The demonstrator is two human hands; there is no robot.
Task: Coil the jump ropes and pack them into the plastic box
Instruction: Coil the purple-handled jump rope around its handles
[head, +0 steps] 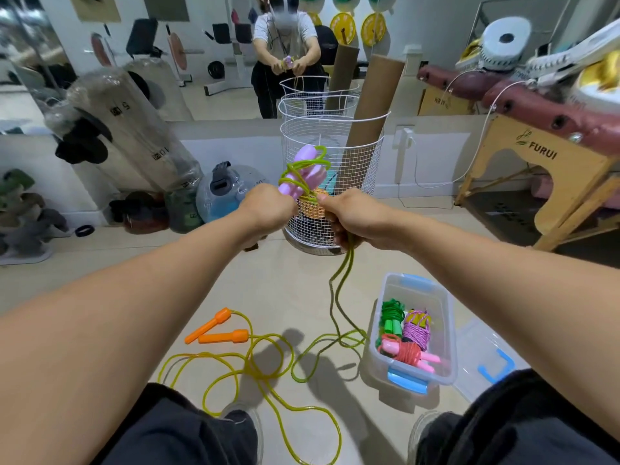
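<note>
Three coiled jump ropes fill the plastic box; both hands grip green rope.

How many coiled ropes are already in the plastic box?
3 show in the plastic box: a green bundle at its far end, a purple bundle beside it, and a red bundle with pink handles nearest the person. More may lie hidden underneath.

Bare floor at centre frame is open for reaching down. Blocking stuff: white wire mesh basket straight ahead, clear plastic box lower right, loose yellow orange-handled jump rope sprawled lower centre-left.
</note>
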